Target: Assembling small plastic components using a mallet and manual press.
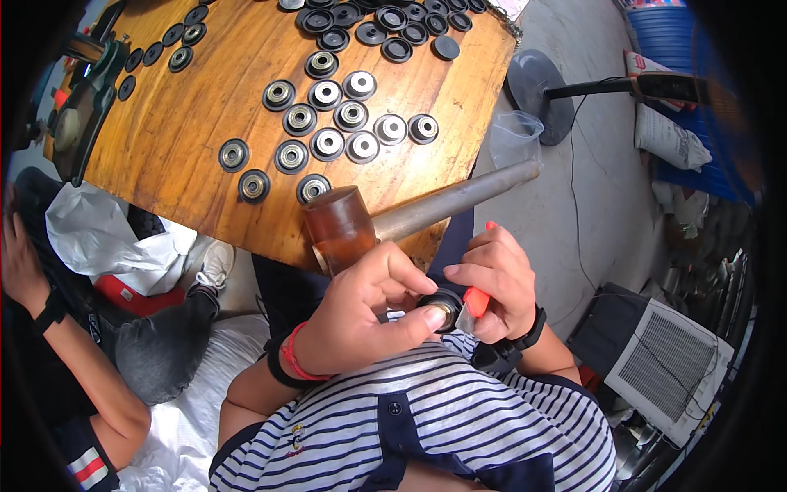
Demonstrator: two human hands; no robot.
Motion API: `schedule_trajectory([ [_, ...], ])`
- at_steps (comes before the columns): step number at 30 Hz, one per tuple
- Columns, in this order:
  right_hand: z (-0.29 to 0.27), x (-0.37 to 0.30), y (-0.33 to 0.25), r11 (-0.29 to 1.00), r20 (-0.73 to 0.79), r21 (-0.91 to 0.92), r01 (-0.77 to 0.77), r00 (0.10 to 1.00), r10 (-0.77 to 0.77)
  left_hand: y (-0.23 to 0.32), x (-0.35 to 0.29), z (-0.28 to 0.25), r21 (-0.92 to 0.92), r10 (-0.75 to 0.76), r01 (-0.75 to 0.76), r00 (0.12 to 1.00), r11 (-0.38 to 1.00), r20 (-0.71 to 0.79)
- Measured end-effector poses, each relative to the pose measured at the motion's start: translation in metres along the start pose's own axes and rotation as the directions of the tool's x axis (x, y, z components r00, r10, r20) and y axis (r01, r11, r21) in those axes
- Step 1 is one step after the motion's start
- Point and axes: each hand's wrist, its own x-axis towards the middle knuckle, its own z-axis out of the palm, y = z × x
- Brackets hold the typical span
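Note:
In front of my striped shirt, my left hand [357, 316] pinches a black wheel with a metal bearing [443, 312] between thumb and fingers. Close against its right side, my right hand [502, 275] is wrapped round an orange-handled tool [476, 301]; a pale piece shows below the handle, but its working end is too unclear to name. Just beyond my hands, a mallet with a brown, amber-like head [338, 223] rests at the table's near edge, its handle [459, 200] slanting off to the right.
Several black wheels with bearings [326, 94] lie on the wooden table [213, 107]. Plain black wheels [397, 49] cluster farther back. A dark press-like device [78, 123] stands at left, near another person's arm [90, 361]. A stand base [537, 90] and heater-like grille unit [656, 361] are at right.

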Motion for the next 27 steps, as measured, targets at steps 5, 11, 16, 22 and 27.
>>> schedule_trajectory([
  [5, -0.002, -0.004, -0.003, 0.999, 0.006, 0.037, 0.018, 1.000, -0.018, -0.004, 0.000, 0.002, -0.015, 0.054, -0.054, 0.999, 0.998, -0.005],
  [11, -0.002, -0.007, -0.007, 1.000, -0.022, 0.015, 0.023, 1.000, -0.022, -0.006, -0.003, 0.004, -0.006, 0.047, -0.047, 0.999, 0.999, -0.003],
  [16, -0.001, -0.011, -0.009, 1.000, -0.041, 0.000, 0.021, 0.999, -0.021, -0.009, -0.005, 0.009, -0.020, 0.035, -0.035, 0.999, 0.999, 0.000],
  [22, -0.002, -0.011, -0.013, 0.999, -0.044, 0.043, 0.022, 0.999, -0.020, -0.012, -0.006, 0.010, -0.003, 0.092, -0.092, 0.996, 0.996, -0.006],
  [27, -0.001, -0.010, -0.014, 0.999, -0.036, 0.032, 0.026, 0.999, -0.025, -0.011, -0.008, 0.008, -0.047, 0.076, -0.075, 0.997, 0.996, 0.007],
])
